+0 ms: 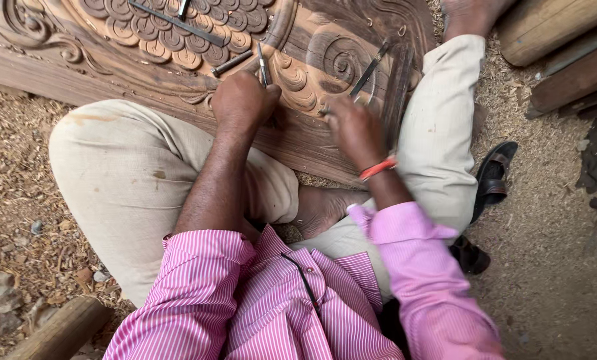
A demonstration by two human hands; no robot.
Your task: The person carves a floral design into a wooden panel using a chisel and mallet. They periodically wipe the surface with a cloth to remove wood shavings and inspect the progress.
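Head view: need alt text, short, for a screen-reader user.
Seen from above, a seated person's left hand grips a thin metal chisel against a carved wooden panel, while the blurred right hand holds another tool beside it. Spare chisels lie on the carving; wood shavings cover the ground.

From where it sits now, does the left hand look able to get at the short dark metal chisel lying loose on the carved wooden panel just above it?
Probably yes: the short dark metal chisel lies close above the left hand with nothing between, though that hand already grips a thin metal tool.
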